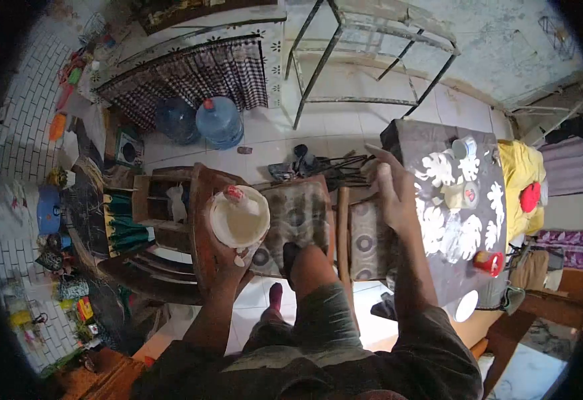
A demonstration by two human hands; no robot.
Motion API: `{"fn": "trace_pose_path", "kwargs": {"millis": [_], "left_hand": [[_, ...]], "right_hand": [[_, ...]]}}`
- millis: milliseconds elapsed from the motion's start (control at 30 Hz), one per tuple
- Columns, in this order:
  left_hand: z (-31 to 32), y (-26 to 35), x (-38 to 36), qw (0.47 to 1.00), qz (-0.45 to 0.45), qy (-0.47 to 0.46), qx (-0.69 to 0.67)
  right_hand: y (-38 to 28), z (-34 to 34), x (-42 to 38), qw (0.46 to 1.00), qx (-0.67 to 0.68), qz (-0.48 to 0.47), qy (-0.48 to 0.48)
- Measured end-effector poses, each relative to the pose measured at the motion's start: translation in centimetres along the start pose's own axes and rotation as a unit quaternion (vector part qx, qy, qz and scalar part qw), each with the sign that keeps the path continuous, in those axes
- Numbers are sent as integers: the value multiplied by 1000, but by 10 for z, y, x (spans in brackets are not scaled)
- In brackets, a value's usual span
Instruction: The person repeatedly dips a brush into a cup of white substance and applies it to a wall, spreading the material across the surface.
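Observation:
My left hand [230, 261] is closed around the lower side of a round white tub [239, 223]. Whitish stuff shows inside the tub, and a small red and white object [235, 194] is at its far rim. A wooden chair back lies just behind the tub. My right hand [398, 200] is raised near the left edge of the dark table [408, 137], its fingers stretched out and nothing visible in it. A patterned chair seat [298, 217] is below, between my hands, with my knee and foot over it.
White leaf shapes [470, 237], a pale tub [465, 195], a cup [465, 147] and a red container [489, 263] are on the table. Blue water jugs [219, 125] stand by a checkered curtain [191, 77]. A metal frame [358, 101] stands at the back.

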State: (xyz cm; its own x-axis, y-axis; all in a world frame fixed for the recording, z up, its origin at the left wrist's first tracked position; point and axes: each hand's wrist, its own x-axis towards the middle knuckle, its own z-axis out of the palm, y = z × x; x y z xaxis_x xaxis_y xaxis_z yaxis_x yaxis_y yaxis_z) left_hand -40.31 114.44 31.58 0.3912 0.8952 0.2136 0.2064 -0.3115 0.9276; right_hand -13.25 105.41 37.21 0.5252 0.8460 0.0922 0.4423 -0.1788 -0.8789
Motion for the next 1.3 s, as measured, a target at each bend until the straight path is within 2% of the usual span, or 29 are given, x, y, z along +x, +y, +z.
{"fn": "trace_pose_path", "kwargs": {"millis": [167, 233, 400, 467, 500, 533, 567, 633, 667, 733, 833, 867, 900, 933, 967, 1033, 1167, 1267, 1300], "left_hand": [[-3, 49, 60, 1000, -15, -6, -23], [-12, 62, 85, 992, -108, -45, 55], [-14, 86, 153, 994, -88, -58, -4], [-10, 94, 176, 995, -84, -58, -20], [-3, 100, 189, 995, -28, -69, -70], [2, 103, 203, 989, 28, -80, -119], [2, 102, 214, 989, 31, -80, -121], [7, 97, 245, 959, -94, -94, -250], [10, 93, 259, 958, -91, -98, -253], [12, 93, 292, 940, -167, -116, -276], [7, 129, 333, 935, -163, -110, -294], [6, 126, 346, 936, -160, -113, -293], [2, 117, 359, 967, -49, -142, -204], [2, 111, 370, 978, 63, -167, -112], [5, 109, 380, 977, 65, -170, -112], [10, 107, 398, 967, 8, -173, -185], [24, 103, 426, 970, -9, -181, -165], [36, 116, 451, 963, 19, -184, -194], [39, 118, 459, 969, 61, -185, -153]], "right_hand": [[-60, -31, 53, 1000, -8, 9, 4], [-84, -45, 61, 999, -21, 27, -1], [-123, -70, 75, 997, -33, 69, -23], [-135, -75, 84, 988, -20, 146, -54], [-133, -75, 90, 994, -57, 89, -33], [-137, -79, 100, 994, -59, 84, -30], [-145, -81, 112, 995, -73, 62, -27], [-149, -84, 137, 995, -98, 24, -2], [-149, -86, 149, 995, -101, 24, 3], [-153, -91, 172, 991, -106, 86, 1], [-154, -95, 208, 988, -148, 31, 34], [-159, -96, 219, 988, -146, 31, 39], [-165, -96, 229, 990, -122, 63, 36], [-169, -98, 236, 990, -98, 95, 33], [-169, -99, 243, 990, -97, 96, 37], [-168, -99, 253, 989, -91, 102, 48], [-157, -106, 264, 987, -86, 108, 77], [-152, -113, 272, 977, -121, 152, 86], [-151, -115, 274, 974, -130, 160, 93]]}}
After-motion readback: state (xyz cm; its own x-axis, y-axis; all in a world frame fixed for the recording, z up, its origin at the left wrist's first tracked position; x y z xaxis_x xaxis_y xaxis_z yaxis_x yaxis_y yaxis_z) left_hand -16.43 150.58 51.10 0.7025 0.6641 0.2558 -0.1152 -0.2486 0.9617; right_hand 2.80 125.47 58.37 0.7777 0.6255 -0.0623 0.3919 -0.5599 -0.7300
